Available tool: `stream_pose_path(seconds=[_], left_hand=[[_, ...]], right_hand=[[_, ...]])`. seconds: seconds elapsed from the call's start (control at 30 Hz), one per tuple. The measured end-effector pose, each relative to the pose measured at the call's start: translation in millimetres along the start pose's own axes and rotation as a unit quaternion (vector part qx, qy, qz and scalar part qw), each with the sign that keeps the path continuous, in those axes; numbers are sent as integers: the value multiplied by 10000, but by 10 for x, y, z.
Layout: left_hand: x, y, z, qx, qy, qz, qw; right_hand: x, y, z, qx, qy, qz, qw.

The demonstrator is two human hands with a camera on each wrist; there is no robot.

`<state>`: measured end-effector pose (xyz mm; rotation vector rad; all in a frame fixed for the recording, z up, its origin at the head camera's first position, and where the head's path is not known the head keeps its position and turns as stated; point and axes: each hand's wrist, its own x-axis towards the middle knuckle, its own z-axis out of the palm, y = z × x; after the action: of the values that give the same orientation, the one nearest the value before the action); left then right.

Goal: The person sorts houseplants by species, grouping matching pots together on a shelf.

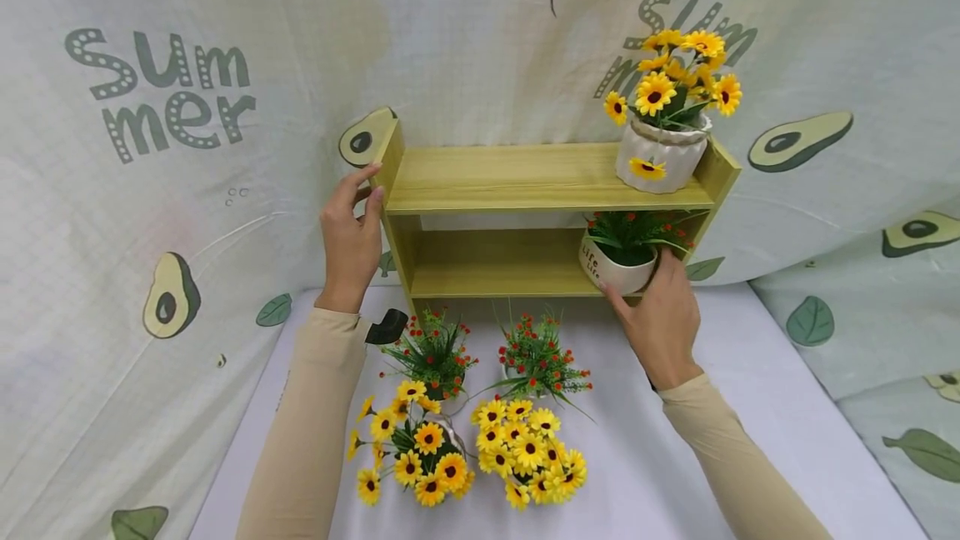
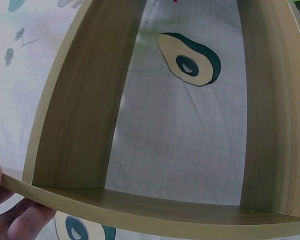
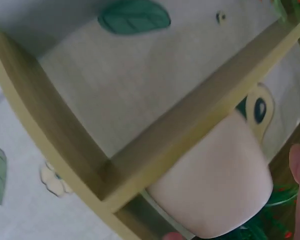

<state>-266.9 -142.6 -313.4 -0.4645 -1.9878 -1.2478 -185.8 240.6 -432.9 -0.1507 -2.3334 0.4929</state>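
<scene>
A two-tier wooden shelf (image 1: 487, 198) stands against the printed cloth. My left hand (image 1: 354, 236) grips the edge of its left side panel, with the thumb and the other fingers on opposite faces in the left wrist view. On the lower tier, at the right end, is a white oval flowerpot (image 1: 617, 271) lettered "Life", with green leaves and small red flowers. My right hand (image 1: 663, 319) holds this pot between thumb and fingers, at its front and right side. In the right wrist view the pot's plain wall (image 3: 215, 180) overlaps the shelf board; the fingers show only partly.
A white pot (image 1: 660, 152) of yellow sunflowers stands on the upper tier at the right. Before the shelf, on the white table (image 1: 637, 473), are two red-flowered plants (image 1: 435, 352) and two sunflower bunches (image 1: 528, 452), between my forearms. Cloth hangs behind and at both sides.
</scene>
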Motion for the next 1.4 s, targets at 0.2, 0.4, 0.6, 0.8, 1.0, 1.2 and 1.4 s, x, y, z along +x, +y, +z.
stream_pose_path(seconds=[0.2,0.4,0.6,0.8,1.0,1.2,1.4], left_hand=[[-6,-4,18,48,20,48,10000],[-8,-13,16,45,28,21,10000],[3,-4,7,92,19,6,10000],[4,-13,12,115,19,-5,9999],[-7,-12,16,90,36,-4,10000],[-4,-1,24,62,9,-7,10000],[-12,9,14,87,23,-25,10000]], right_hand=[[-521,114,-87,311,-20,-572,9979],[-1091,179,-86,614,-734,-986,9905],[-1546,100,-113,822,-1699,-887,9780],[-1740,-34,-171,1142,-2604,-116,9587],[-1785,-121,-168,1820,-3879,577,9017],[-1812,-126,-144,2546,-4339,198,8640],[-1857,-170,-141,3465,-4761,263,8078]])
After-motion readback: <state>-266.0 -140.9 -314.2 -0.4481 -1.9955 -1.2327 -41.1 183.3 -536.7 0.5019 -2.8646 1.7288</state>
